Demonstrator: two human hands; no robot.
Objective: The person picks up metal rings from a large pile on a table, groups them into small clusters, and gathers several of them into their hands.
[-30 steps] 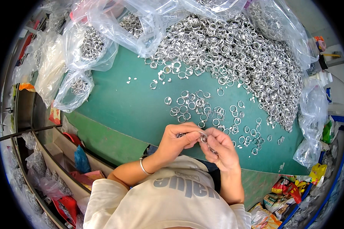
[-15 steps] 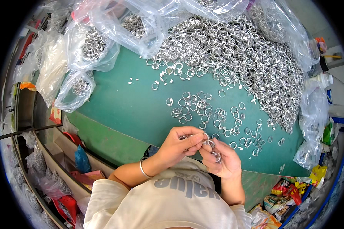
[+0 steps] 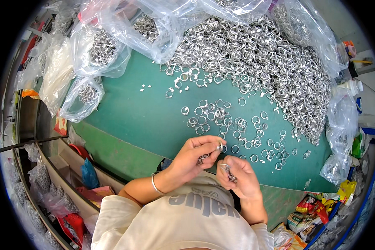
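At the near edge of the green table [image 3: 141,112], my left hand [image 3: 198,155] pinches a silver ring [image 3: 221,146] between thumb and forefinger. More rings are tucked under its curled fingers. Just to the right, and apart from it, my right hand [image 3: 241,175] is closed on several silver rings [image 3: 228,171], some showing between its thumb and fingers. Past both hands, a loose scatter of rings [image 3: 212,114] lies on the tabletop. Behind that, a large heap of silver rings [image 3: 254,54] spreads across the far right.
Clear plastic bags with rings [image 3: 100,52] stand along the far left, and another bag [image 3: 298,25] sits behind the heap. A crumpled plastic bag [image 3: 339,121] hangs at the right edge. Lower left is a compartmented shelf [image 3: 62,171]; colourful packages [image 3: 308,212] lie lower right.
My hands have drawn apart. The right one has moved slightly down and turned inward, its fingers curled round its rings. The left has barely shifted and holds a ring at its fingertips.
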